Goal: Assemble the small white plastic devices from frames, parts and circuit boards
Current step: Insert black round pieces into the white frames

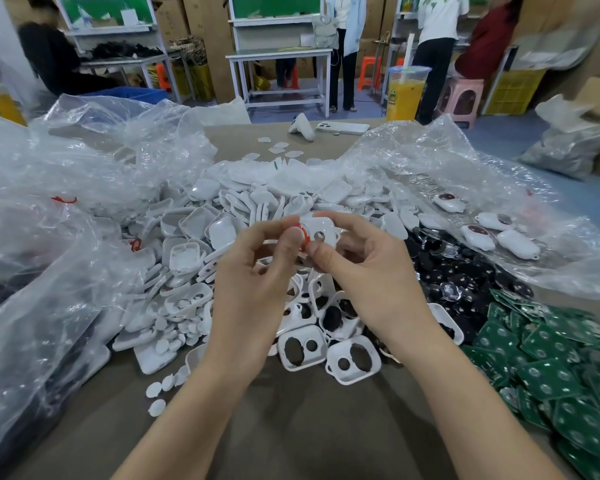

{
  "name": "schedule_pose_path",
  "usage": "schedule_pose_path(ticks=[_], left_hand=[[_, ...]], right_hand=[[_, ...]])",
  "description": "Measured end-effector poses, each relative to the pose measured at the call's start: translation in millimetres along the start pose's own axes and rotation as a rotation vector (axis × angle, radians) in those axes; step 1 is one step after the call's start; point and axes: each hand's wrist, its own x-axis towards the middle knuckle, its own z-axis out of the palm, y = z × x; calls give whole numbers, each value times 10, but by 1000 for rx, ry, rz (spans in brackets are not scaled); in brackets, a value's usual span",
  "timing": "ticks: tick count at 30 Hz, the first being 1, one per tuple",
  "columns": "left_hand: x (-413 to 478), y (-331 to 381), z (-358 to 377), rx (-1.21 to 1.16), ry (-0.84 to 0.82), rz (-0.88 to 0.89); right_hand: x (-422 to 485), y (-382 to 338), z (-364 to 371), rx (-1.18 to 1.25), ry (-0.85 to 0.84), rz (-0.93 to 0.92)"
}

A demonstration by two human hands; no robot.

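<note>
Two loose frames (pixel 302 347) sit closest to you at the near edge of the heap, holes up, with a scatter of little white discs (pixel 156 393) on the brown table (pixel 291 431) off to your left and the green circuit boards (pixel 551 372) fanned out on your right, so the next rounds are all within easy reach. Just above that, your left hand (pixel 257 271) is pinching a small red-rimmed round part (pixel 301 237) between thumb and forefinger, and your right hand (pixel 364 275) has thumb and fingers wrapped round the white frame (pixel 323 230) you're building, both raised over the pile with the part touching the frame's left edge. Looks to me like you're about to seat that part, though I can't tell which opening it's meant for. My tip: brace the frame with the right thumb close to the round hole, bring the part in flat rather than tilted, and press evenly so the rim doesn't cock to one side; if it fights you, turn it a bit instead of forcing it. Past your hands there are black parts (pixel 447 271) to the right, a big drift of white shells (pixel 194 230) to the left, and a few finished devices (pixel 478 235) laid on the clear plastic bag (pixel 551 258) further right. Way back, a phone (pixel 343 127) lies near the table's far edge with a tall cup (pixel 405 95) of orange drink beyond it.
</note>
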Motion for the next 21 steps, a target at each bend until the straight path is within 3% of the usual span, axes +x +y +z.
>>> schedule_pose_path(ticks=[5,15,21], left_hand=[[73,18,-63,-275,-43,-188],[119,33,-60,-585,-107,-304],[126,47,-83,-615,-148,-323]], right_hand=[[-27,-60,39,58,-61,15],[-16,-66,21,100,-93,28],[-17,-74,-8,110,-118,33]])
